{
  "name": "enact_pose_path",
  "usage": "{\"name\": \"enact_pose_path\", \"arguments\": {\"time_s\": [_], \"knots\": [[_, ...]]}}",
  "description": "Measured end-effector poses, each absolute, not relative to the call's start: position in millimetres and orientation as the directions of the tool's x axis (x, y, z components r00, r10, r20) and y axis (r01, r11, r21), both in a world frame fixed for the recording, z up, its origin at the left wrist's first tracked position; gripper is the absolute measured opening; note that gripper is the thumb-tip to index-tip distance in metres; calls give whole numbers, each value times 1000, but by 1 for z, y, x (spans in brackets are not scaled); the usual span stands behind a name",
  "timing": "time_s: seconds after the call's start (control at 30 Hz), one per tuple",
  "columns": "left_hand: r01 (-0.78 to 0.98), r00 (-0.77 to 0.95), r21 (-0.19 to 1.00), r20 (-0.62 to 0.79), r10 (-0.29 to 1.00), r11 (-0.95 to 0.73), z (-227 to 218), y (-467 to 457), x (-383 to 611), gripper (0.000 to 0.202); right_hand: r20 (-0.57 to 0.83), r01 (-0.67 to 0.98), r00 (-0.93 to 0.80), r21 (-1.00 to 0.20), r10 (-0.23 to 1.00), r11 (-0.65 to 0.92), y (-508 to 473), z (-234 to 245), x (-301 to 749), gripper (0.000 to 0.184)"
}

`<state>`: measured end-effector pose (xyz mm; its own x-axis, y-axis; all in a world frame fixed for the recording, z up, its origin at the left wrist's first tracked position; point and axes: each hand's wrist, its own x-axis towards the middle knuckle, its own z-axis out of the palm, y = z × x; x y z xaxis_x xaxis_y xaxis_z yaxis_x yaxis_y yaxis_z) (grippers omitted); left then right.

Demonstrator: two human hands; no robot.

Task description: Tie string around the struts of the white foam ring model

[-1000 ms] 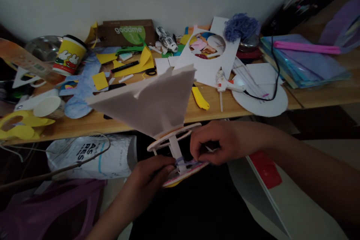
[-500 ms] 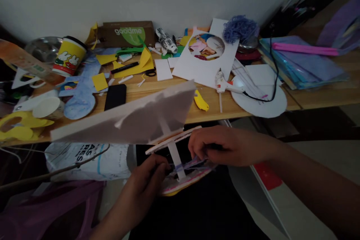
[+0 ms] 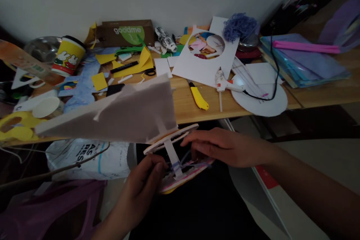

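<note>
Above my lap is a white foam-board craft model (image 3: 171, 150), its two rounded plates joined by a narrow strip. A large, flat grey-white panel (image 3: 135, 116) rises from its upper plate toward the table. My left hand (image 3: 147, 180) is closed at the model's left side, thumb and fingers pinched on it; the fingertips are partly hidden. Purple yarn (image 3: 184, 164) crosses the strip near the lower plate. On the right, my right hand (image 3: 219, 147) has its fingers bent around the yarn between the plates, index finger near the upper plate. The lower plate has a pink and yellow rim.
On the wooden table (image 3: 184, 108) lie a yellow utility knife (image 3: 199, 98), a corded glue gun (image 3: 226, 82), a ball of purple yarn (image 3: 240, 26), a cut-out white board (image 3: 194, 67) and paper scraps. A patterned cup (image 3: 68, 56) stands left. A white bag (image 3: 90, 159) is below the edge.
The model and its panel have shifted left and tilted slightly, uncovering more of the utility knife. My right hand has moved a little left, its index finger now straighter.
</note>
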<state>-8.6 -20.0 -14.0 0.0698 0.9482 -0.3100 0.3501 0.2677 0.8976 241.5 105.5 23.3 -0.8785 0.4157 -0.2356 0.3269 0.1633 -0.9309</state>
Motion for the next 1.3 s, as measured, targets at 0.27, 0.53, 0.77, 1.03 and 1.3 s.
{"name": "enact_pose_path", "arguments": {"time_s": [0.27,0.53,0.77,1.03,1.3], "knots": [[430,59,887,-215,975,170,-14,-15,-10,20,-202,370,-804,-906,560,205,89,33,239,39],[439,72,881,-227,971,173,-16,-17,-9,20,-97,356,-809,-865,580,352,77,39,250,22],[507,113,857,-167,979,87,-16,-22,-8,17,-34,387,-766,-822,642,417,67,44,259,21],[570,208,818,-57,977,-74,-14,-24,-7,16,-359,479,-845,-837,397,263,91,61,267,31],[629,194,756,73,978,-181,7,-17,-4,13,-177,349,-868,-882,464,316,105,24,234,25]]}}
